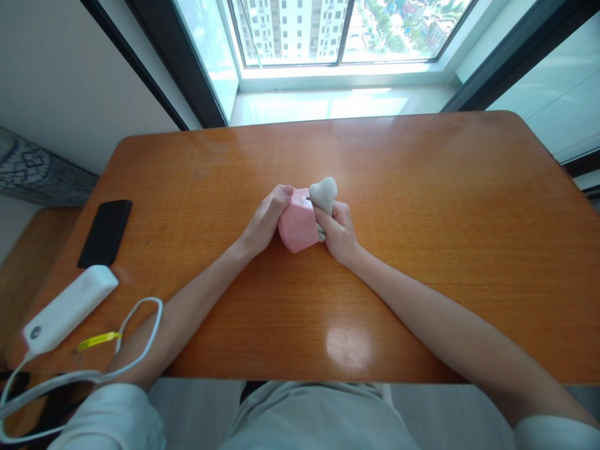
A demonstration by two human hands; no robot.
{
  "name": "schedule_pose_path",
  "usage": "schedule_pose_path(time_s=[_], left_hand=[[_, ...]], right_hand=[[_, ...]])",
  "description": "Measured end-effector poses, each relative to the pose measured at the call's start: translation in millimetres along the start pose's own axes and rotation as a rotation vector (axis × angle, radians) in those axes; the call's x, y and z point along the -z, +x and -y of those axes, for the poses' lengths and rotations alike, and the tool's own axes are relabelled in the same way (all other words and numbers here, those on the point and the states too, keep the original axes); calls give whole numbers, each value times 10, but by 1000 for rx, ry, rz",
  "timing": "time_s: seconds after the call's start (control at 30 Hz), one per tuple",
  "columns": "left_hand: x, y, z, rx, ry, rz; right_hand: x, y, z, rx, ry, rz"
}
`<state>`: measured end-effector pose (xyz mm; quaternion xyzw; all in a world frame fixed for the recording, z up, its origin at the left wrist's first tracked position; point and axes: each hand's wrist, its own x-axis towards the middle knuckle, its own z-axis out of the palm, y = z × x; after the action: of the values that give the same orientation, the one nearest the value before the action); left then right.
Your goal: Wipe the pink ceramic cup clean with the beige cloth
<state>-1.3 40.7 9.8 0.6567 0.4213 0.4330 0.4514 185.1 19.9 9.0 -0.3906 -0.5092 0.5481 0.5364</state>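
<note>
A pink, faceted object [299, 224], perhaps a small pot or holder, is raised over the middle of the wooden table [422, 250]. My left hand [268, 215] grips it from the left, with the thumb on its upper edge. On its right side, my right hand [338, 230] is closed around a crumpled light grey cloth [324, 193], which presses against the pink object. Part of the cloth bulges up above the right thumb, and a bit shows below it. The fingers of both hands are partly hidden behind what they hold.
At the left lie a black phone [105, 233] and a white power strip [70, 309]. Its white cable [157, 325] loops over my left forearm, with a yellow tag [98, 340] beside it. A window [337, 37] stands beyond the table's far edge.
</note>
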Motion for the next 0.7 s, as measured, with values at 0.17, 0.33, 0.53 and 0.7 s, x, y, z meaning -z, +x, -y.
schedule_pose_path(time_s=[0.17,0.33,0.53,0.7], left_hand=[[125,45,152,-495,189,-41],[311,98,275,-809,530,146],[205,78,242,-766,496,102],[132,48,140,-579,213,91]], right_hand=[[5,48,-32,-77,95,-20],[32,88,-75,-86,145,-26],[18,66,-24,-45,103,-25],[-5,18,27,-34,38,-48]])
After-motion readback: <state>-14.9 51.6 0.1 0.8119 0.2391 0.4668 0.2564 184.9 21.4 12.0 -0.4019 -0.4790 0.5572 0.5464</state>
